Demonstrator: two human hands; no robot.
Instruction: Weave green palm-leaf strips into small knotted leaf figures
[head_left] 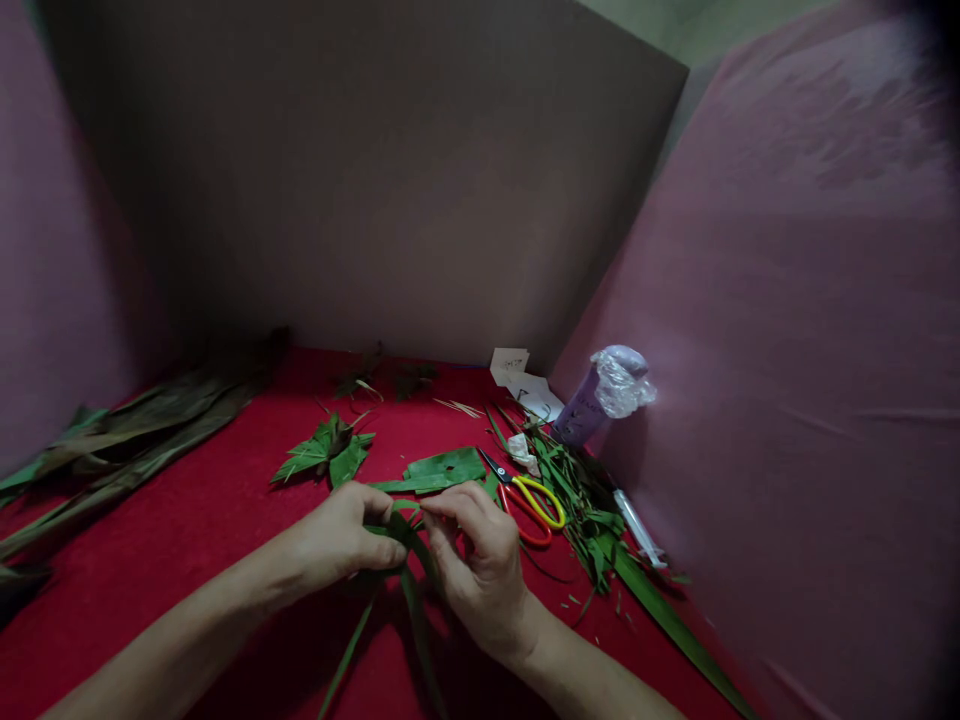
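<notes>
Between my two hands are green leaf strips (415, 622), crossed and looped at the top, with long ends hanging down toward me. My left hand (352, 530) pinches them where they cross, thumb in front. The fingertips of my right hand (480, 560) are closed on a strip at the upper right of the loop. Just beyond lie flat cut leaf pieces (446, 470). Scissors (529, 505) with one red and one yellow handle rest right of my right hand, blades pointing away. A folded leaf piece shaped like a star or flower (328, 450) lies beyond my left hand.
Long dried leaves (142, 440) stretch along the left side. At right are a heap of leaf scraps (570, 480), a purple bottle (589, 405) with clear plastic on it, and a clear tube (639, 528). Thin sticks (459, 408) and white papers (532, 393) lie at the back of the red cloth (247, 480).
</notes>
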